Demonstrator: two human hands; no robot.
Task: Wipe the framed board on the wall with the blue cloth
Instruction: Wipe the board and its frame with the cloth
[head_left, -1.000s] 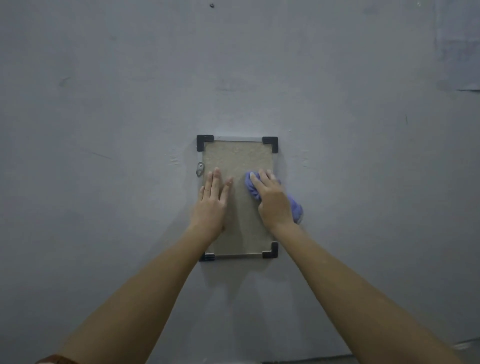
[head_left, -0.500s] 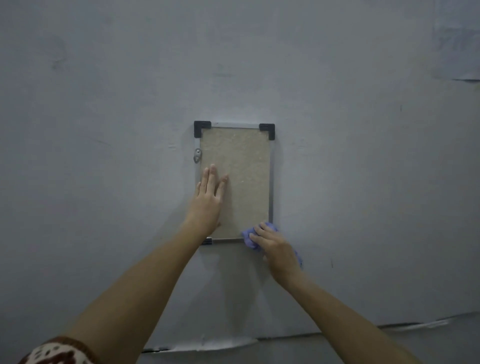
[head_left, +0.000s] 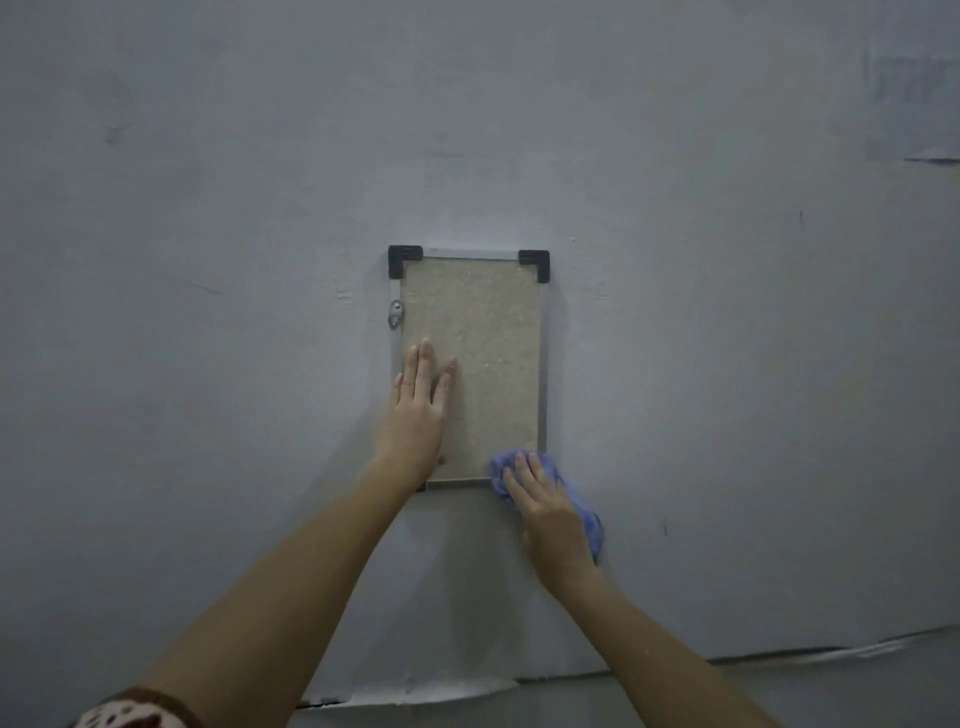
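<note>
The framed board (head_left: 488, 364) hangs upright on the grey wall (head_left: 208, 260), a tall rectangle with a speckled beige face and a thin metal rim. We see black corner pieces at its top left (head_left: 404, 258) and top right (head_left: 535, 263), and a small metal hanger (head_left: 396, 314) on its left edge.

We hold our left hand (head_left: 418, 415) flat against the lower left part of the board, fingers straight, close together and pointing up, with the palm over the left rim. It holds nothing.

Our right hand (head_left: 545, 514) sits at the board's lower right corner, on top of the blue cloth (head_left: 589, 514). Its fingers bend lightly over the bunched cloth and hold it against the corner and the wall just below. The cloth shows past the fingertips and along the outer side of the hand, and it hides that corner of the frame.

A patterned sleeve (head_left: 130, 712) shows on our left arm at the bottom edge. Low on the wall, a peeling strip (head_left: 415, 693) runs across.
</note>
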